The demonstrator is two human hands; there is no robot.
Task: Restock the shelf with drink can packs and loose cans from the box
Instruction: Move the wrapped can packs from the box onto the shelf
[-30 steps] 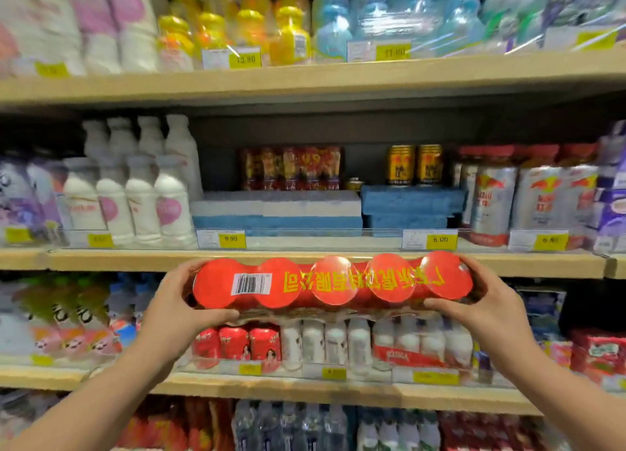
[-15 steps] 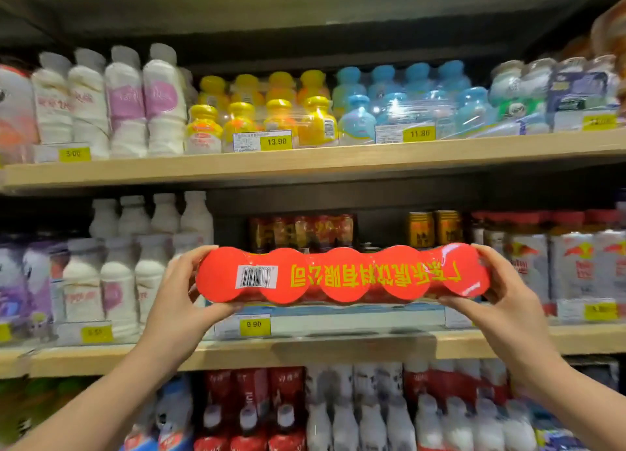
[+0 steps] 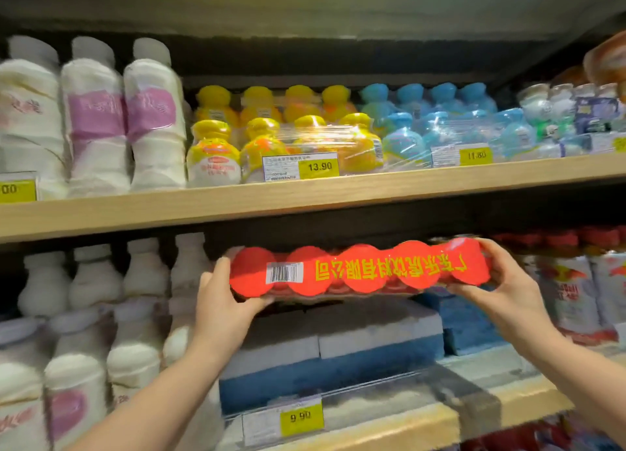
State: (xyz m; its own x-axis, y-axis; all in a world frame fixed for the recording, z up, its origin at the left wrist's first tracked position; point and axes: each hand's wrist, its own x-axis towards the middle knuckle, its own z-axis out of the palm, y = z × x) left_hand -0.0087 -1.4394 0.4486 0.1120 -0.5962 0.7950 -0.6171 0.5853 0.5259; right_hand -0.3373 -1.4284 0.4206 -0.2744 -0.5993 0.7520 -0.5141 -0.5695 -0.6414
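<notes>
A shrink-wrapped red can pack [image 3: 359, 269] with a barcode and yellow upside-down lettering hangs level inside the middle shelf bay, just above the stacked white and blue boxes [image 3: 330, 344]. My left hand [image 3: 223, 306] grips its left end from below. My right hand [image 3: 498, 281] grips its right end. The pack's far side and whatever stands behind it are hidden. The box the cans come from is out of view.
White bottles [image 3: 101, 315] fill the bay to the left. Red-capped silver bottles [image 3: 576, 281] stand to the right. The wooden upper shelf [image 3: 305, 200] sits close above the pack, carrying yellow and blue bottle packs. A 9.90 price tag [image 3: 299, 416] hangs on the lower shelf edge.
Both hands have lifted the pack from below the middle shelf's edge up and forward into the bay above the boxes. The view has moved closer to the shelf.
</notes>
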